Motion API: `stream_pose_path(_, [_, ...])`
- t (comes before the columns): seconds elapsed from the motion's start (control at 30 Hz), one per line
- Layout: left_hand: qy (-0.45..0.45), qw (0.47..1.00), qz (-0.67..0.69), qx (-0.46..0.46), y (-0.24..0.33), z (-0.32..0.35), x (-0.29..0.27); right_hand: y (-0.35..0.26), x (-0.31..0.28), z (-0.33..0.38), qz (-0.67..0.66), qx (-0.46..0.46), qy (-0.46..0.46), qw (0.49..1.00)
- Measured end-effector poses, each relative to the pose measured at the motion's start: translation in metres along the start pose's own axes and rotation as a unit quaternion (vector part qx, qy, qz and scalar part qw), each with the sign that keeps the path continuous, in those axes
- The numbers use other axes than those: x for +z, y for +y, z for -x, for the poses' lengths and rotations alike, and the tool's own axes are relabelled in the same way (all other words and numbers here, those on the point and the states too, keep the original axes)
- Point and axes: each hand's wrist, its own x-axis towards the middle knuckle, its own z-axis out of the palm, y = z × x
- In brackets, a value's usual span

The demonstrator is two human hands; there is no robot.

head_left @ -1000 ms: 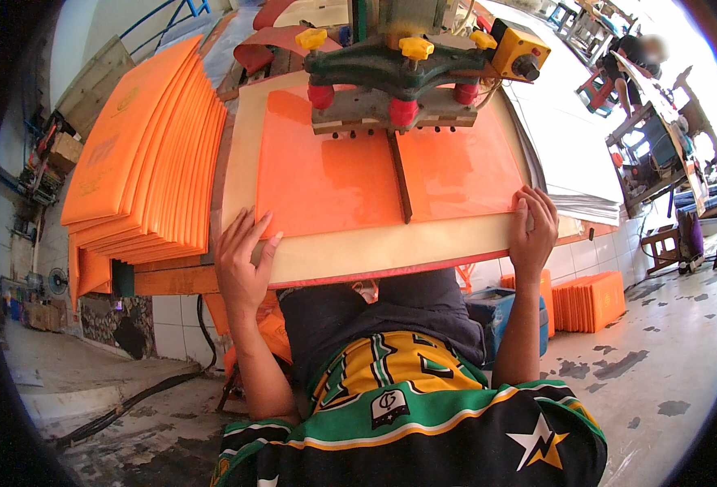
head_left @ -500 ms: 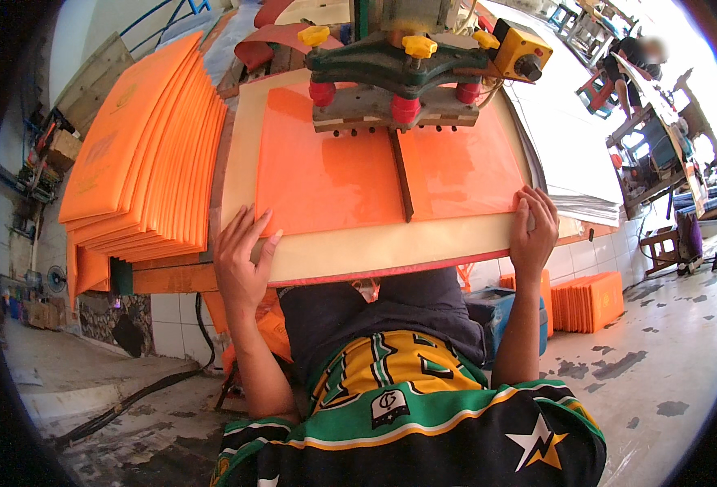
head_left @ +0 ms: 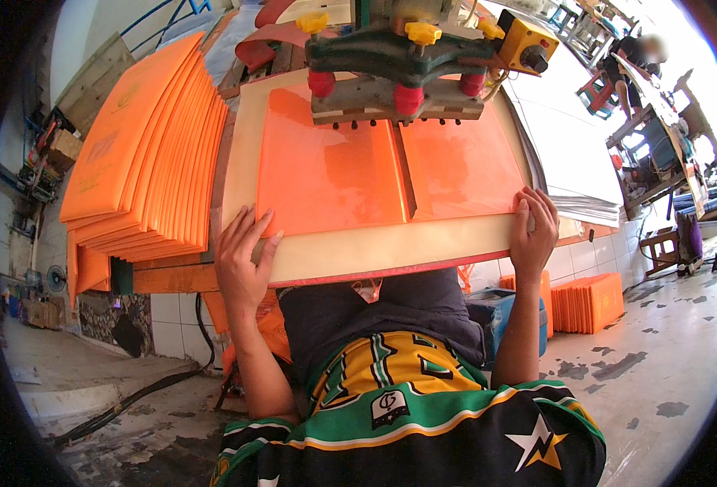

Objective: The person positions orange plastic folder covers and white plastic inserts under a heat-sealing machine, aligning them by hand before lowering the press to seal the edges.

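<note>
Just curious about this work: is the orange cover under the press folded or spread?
Spread: the cover lies flat on the board, both halves showing.

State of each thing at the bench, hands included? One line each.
Glossy orange plastic sheet: spread flat
Cream rectangular board: flat, under sheet
Left hand: fingers spread, at sheet's near left corner
Right hand: fingers bent, at near right corner
Dark green metal press head: over sheet, contact unclear
Orange plastic folders: piled up
Boxy yellow control unit: setting unreadable

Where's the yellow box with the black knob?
In the head view, the yellow box is near the top, right of centre, just right of the green press and beyond the right hand.
</note>
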Motion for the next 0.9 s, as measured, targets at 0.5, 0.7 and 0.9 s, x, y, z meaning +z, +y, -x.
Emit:
stream_pose_path(0.5, [-0.022, 1.000, -0.005, -0.008, 0.0050, -0.0013, -0.0050, -0.0013, -0.0024, -0.0023, -0.006, -0.004, 0.005, 1.000])
stream_pose_path(0.7, [-0.019, 1.000, 0.005, 0.003, 0.0048, -0.0027, -0.0059, 0.0020, 0.0000, -0.0015, -0.024, 0.004, 0.011, 1.000])
stream_pose_path(0.9, [-0.023, 1.000, -0.004, -0.001, 0.0045, -0.0023, -0.0055, 0.0018, 0.0009, -0.0009, -0.023, 0.007, 0.011, 1.000])
